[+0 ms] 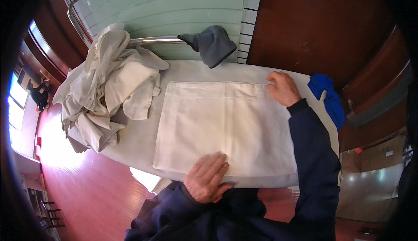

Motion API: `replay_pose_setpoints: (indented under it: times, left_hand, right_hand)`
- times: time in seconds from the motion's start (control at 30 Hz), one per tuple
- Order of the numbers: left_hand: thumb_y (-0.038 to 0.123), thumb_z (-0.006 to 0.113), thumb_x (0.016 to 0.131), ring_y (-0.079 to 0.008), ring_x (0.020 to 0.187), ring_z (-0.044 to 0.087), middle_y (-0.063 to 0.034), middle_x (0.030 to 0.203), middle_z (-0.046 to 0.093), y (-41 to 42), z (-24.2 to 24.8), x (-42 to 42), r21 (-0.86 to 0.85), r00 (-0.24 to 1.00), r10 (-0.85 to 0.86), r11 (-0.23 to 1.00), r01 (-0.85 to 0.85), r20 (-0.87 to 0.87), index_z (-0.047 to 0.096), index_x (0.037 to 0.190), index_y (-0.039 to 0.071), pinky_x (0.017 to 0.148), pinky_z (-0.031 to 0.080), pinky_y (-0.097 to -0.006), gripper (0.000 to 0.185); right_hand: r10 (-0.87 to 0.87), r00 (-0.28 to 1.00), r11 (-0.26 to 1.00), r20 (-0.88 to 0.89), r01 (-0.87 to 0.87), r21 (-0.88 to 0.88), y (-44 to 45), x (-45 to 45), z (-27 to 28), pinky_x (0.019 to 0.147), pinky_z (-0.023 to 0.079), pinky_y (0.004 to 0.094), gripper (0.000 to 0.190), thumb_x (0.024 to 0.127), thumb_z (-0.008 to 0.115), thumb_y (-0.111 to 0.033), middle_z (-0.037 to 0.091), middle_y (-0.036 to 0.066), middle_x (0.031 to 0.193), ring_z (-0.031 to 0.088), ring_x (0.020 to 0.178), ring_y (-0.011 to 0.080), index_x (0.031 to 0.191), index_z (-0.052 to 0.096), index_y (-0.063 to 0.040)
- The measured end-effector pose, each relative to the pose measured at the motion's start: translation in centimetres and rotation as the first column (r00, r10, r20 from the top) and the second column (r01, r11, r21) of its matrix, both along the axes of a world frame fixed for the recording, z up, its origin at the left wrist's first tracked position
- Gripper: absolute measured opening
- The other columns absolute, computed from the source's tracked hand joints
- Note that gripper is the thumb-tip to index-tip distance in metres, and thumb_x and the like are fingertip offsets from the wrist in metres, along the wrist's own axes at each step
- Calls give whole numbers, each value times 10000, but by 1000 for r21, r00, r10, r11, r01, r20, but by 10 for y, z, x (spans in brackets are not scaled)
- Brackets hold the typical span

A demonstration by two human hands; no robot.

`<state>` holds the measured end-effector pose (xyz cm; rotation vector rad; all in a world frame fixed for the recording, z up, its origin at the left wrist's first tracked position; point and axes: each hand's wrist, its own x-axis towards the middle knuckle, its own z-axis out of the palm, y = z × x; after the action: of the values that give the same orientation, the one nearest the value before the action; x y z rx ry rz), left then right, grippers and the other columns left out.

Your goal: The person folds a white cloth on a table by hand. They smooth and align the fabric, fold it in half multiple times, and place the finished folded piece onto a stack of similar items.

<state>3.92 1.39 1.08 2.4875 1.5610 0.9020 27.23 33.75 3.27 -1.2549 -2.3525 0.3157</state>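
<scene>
A white rectangular cloth (196,123) lies flat, with creases down its middle, on a padded board covered in pale fabric (137,143). My left hand (209,177) rests near the cloth's front edge, palm down, its fingertips on the fabric and its fingers side by side. At the cloth's far right corner is my right hand (283,87), slightly blurred, with fingers bent; whether it pinches the edge cannot be told. A large heap of crumpled white cloths (107,87) covers the board's left end.
Behind the board, a grey cloth with dark edging (214,46) hangs over a metal rail (156,40). A blue cloth (326,97) drapes over the board's right edge. White fabric (150,179) shows below the front edge. A dark wooden panel (313,22) stands at the back right.
</scene>
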Motion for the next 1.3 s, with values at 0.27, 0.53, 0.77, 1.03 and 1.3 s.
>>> replay_pose_setpoints:
  times: [0.27,0.53,0.77,1.03,1.3]
  left_hand:
    - [389,801,844,-370,1335,582,-217,1402,618,2,1,2,-13,1000,6,1000,-7,-26,670,1251,-24,1118,436,-501,595]
    - [375,784,851,-380,1296,608,-212,1356,648,3,2,6,-2,998,36,999,-36,-49,689,1213,-27,1090,455,-520,549]
    - [357,789,834,-384,1284,614,-213,1342,657,2,2,6,4,997,41,999,-41,-63,699,1192,-27,1085,457,-528,533]
    - [331,791,828,-394,1265,624,-218,1324,664,2,-1,8,40,997,80,996,-79,-7,699,1197,-24,1068,476,-511,520]
    - [319,791,829,-412,1248,626,-231,1311,663,1,-1,5,45,998,62,997,-62,10,698,1190,-26,1053,485,-519,508]
  right_hand:
    - [-274,956,941,-107,244,-235,-8,73,-12,802,570,388,222,881,755,-207,757,162,914,729,873,314,959,740,1]
    - [-317,945,942,-86,302,-147,-13,65,-17,681,541,353,310,849,782,-288,737,131,774,696,700,231,858,730,18]
    - [-353,936,933,-3,352,-71,-12,58,-24,693,547,392,313,847,754,-300,729,161,761,711,716,294,787,730,6]
    - [-365,928,931,-80,362,-48,-11,58,-27,703,548,422,226,845,717,-214,725,169,761,713,737,325,771,701,-2]
    - [-382,924,913,27,381,-144,-11,56,-19,840,560,460,175,875,721,-208,748,174,905,710,903,364,841,714,-36]
